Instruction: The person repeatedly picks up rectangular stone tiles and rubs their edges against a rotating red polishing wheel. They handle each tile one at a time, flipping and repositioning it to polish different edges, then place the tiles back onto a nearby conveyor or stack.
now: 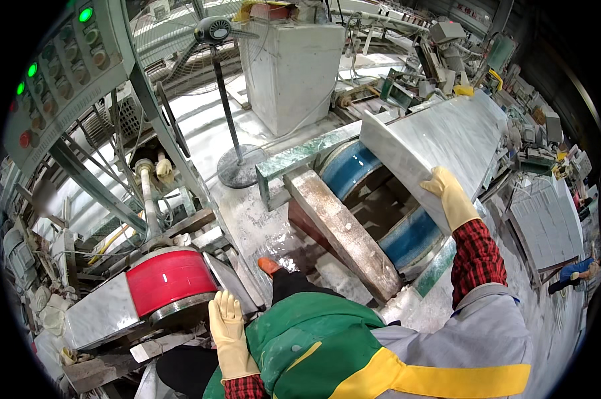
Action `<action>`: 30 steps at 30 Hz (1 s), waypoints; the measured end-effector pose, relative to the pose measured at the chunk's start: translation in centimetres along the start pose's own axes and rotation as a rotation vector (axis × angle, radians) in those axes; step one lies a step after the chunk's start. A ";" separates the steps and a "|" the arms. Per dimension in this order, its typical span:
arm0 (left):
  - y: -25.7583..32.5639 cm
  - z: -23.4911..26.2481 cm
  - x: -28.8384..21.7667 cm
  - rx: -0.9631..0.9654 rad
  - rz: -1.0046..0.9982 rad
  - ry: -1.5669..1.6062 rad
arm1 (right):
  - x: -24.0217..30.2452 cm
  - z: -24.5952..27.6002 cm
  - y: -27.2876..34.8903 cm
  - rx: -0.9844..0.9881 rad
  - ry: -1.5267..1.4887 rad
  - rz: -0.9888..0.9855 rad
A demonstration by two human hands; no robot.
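Note:
At the right, a large pale grey-veined marble slab (440, 136) lies tilted beside two blue curved bands (407, 239). My right hand (452, 199), in a cream rubber glove, curls its fingers over the slab's near corner. My left hand (231, 332), gloved alike, is at the lower left beside my green apron (314, 336). Its fingers are stretched out, with nothing seen in them. Close by is a red curved band on a roller (171, 280), with another marble piece (101, 311) to its left. The underside of the right slab is hidden.
A rough beam (344, 233) and a green stone frame (307, 159) border the blue bands. A standing fan (214, 30) on a round base (242, 166) and a white cabinet (287, 76) stand ahead. A control panel (64, 73) is upper left; another person (573, 272) is far right.

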State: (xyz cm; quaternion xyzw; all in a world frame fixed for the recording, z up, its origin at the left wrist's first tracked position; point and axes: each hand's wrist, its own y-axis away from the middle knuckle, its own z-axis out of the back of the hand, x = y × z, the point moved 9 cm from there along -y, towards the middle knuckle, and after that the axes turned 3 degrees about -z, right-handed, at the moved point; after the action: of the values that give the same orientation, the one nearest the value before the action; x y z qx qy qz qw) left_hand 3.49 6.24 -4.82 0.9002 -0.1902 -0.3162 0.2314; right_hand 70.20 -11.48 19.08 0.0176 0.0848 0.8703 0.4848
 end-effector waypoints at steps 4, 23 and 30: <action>0.4 -0.3 -0.4 -0.007 -0.008 -0.013 | -0.6 -1.0 -1.4 0.009 -0.033 0.043; 3.0 -4.0 0.3 0.169 0.010 -0.217 | -1.4 0.4 1.2 0.081 -0.117 -0.128; 3.6 -3.8 0.0 0.214 -0.021 -0.229 | -0.8 0.7 1.0 0.052 -0.135 -0.088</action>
State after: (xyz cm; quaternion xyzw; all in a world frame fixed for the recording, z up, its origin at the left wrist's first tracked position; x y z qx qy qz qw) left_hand 5.28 4.41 -0.19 0.8796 -0.2384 -0.3973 0.1077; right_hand 69.84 -12.61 20.03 0.0851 0.0754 0.8425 0.5265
